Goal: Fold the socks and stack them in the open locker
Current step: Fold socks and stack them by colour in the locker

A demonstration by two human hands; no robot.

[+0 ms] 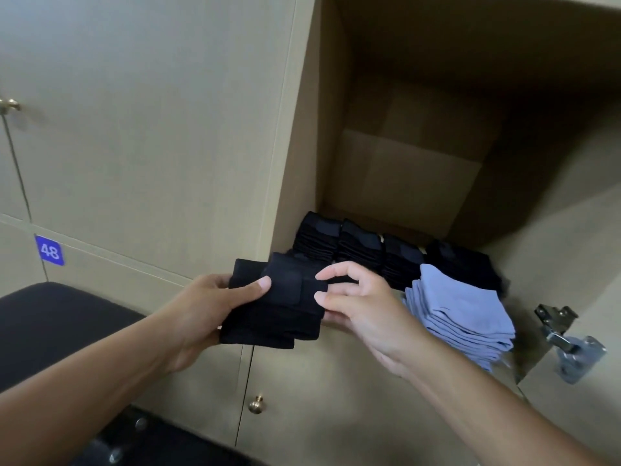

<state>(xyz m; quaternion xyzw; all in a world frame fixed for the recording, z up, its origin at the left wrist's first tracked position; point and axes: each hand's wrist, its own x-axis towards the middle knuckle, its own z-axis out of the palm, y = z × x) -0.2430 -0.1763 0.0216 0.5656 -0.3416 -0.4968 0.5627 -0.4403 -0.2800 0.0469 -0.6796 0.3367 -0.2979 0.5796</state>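
Hands meet at the middle of the frame on a folded black sock bundle (pixel 279 304). The left hand (pixel 215 304) grips its left end, thumb on top and fingers underneath. The right hand (pixel 356 304) holds the right edge lightly, its fingers curled around it, at the locker's (pixel 403 163) front lip.

Behind the bundle, four black stacks (pixel 379 253) stand in a row on the locker floor. A blue stack (pixel 460 314) sits at lower right of the opening, touching the right wrist. A door hinge (pixel 568 341) shows at the far right; a label reading 48 (pixel 49 250) sits at left.

Risks, as I judge them: the bundle's layers look offset, so a loose grip could let the fold open on the way in. The right wrist could drag the blue stack askew. Pushing the bundle back hard could topple the tall, narrow black stacks.
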